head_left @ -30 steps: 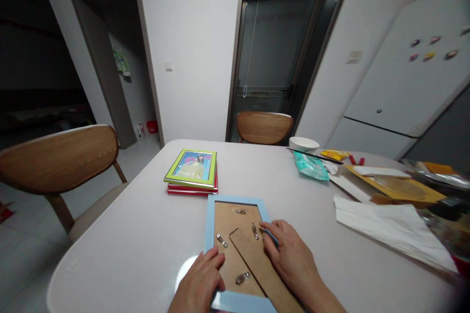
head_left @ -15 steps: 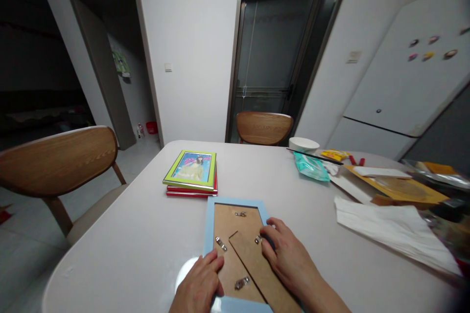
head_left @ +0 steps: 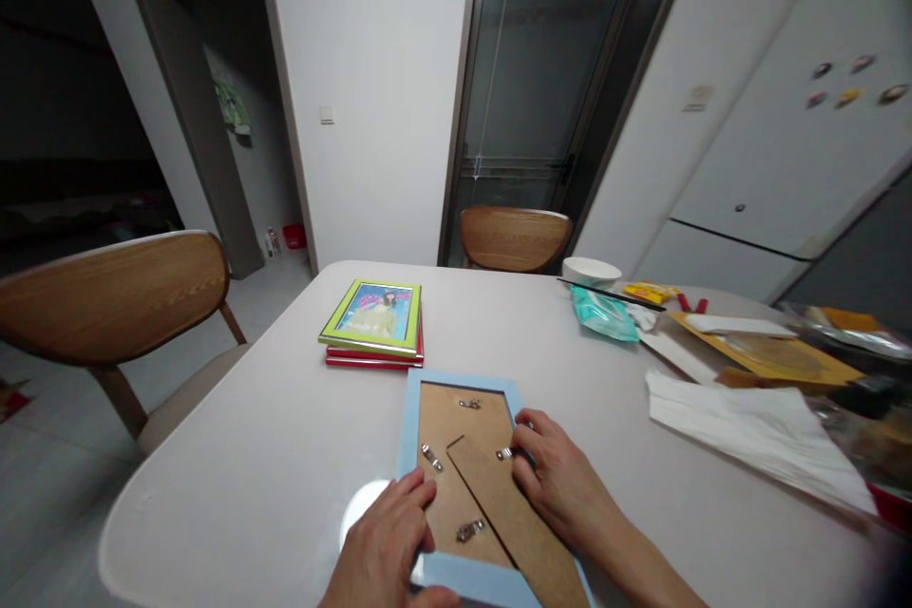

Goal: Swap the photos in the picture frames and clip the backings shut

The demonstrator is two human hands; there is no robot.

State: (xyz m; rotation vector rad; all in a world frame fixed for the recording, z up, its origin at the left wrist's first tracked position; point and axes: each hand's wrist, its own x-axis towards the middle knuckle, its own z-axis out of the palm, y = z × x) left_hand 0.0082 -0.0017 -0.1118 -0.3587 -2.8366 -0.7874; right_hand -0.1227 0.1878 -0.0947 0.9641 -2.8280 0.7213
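A light-blue picture frame [head_left: 409,423] lies face down on the table, its brown backing board [head_left: 446,408] showing. A slanted stand leg [head_left: 509,503] crosses the backing toward the near right corner. Small metal clips sit around the board: a top clip [head_left: 470,404], a left clip [head_left: 431,458], a bottom clip [head_left: 470,530] and a right clip [head_left: 504,453]. My left hand [head_left: 389,537] grips the frame's near left corner, fingers over its left rim. At the right rim, my right hand [head_left: 560,475] has its fingers curled closed at the right clip, whose outer end they hide.
Beyond the frame, a green photo frame [head_left: 374,318] is stacked on red ones [head_left: 374,363]. To the right lie a teal packet [head_left: 604,313], a white bowl [head_left: 591,272], white paper [head_left: 755,437] and a yellow envelope [head_left: 769,351]. A wooden chair [head_left: 114,304] stands at left.
The right clip has turned from slanted to nearly level under my right fingers. My left thumb now shows at the near rim. The whole view has shifted slightly.
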